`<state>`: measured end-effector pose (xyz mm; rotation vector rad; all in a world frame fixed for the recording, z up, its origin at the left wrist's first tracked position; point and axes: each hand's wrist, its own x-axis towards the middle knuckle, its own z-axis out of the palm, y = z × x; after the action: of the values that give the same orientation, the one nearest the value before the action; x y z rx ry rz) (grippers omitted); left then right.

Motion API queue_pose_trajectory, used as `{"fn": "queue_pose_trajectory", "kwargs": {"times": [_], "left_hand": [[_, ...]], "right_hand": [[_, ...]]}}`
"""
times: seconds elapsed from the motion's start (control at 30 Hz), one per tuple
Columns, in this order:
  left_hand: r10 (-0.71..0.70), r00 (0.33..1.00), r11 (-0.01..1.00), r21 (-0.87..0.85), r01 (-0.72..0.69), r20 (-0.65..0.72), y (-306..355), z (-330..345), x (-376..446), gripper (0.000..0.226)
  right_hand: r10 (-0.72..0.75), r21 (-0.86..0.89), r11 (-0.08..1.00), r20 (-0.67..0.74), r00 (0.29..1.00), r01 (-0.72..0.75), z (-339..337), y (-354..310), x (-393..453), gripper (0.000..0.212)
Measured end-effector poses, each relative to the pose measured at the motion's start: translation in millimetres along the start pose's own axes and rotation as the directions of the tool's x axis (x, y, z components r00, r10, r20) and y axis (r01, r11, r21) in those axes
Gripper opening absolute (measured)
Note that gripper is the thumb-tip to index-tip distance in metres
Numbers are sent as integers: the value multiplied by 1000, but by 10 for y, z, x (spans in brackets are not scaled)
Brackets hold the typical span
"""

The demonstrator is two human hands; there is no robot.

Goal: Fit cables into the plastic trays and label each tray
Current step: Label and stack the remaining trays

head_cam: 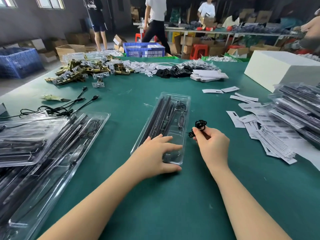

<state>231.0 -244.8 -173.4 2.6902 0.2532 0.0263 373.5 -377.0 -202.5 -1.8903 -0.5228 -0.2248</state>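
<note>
Tray (174, 101): long axis 12–6 o'clock | left hand (154, 153): fingers flat on near end | right hand (212, 144): fingers pinching coiled cable (200, 124) at 3 o'clock

A clear plastic tray (162, 125) lies lengthwise on the green desk (155, 196), holding black strips and a thin wire. The left hand (155, 153) rests flat on the tray's near end, fingers spread. Just right of the tray, the right hand (210, 144) pinches a coiled black cable (199, 126). Left of the tray lie stacked trays (43, 144); right of it, barcode labels (270, 132).
</note>
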Motion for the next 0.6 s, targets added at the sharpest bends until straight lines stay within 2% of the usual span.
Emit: {"fn": "queue_pose_trajectory", "kwargs": {"times": [0.13,0.2,0.33,0.47,0.53,0.6], "left_hand": [[42,980,969,-233,-88,-197,-176,63,-30,38],[41,973,958,-268,-103,-226,-215,83,-53,22],[53,976,960,-258,-108,-213,-202,55,-55,7],[144,976,984,-84,-159,-163,-203,52,-45,8],[159,971,980,-88,-176,-177,-199,37,-51,13],[136,968,970,-172,-174,-213,-197,3,-60,22]], "right_hand": [[-91,-69,994,-10,996,90,-30,3,39,21],[-145,-87,986,-20,989,143,-5,2,16,18],[-229,-122,967,-29,973,224,8,-16,-8,9],[-263,-125,958,-17,965,259,2,-27,-8,9],[-299,-130,946,-5,954,296,-3,-52,-21,12],[-334,-138,933,22,942,334,-16,-81,-38,14]]}}
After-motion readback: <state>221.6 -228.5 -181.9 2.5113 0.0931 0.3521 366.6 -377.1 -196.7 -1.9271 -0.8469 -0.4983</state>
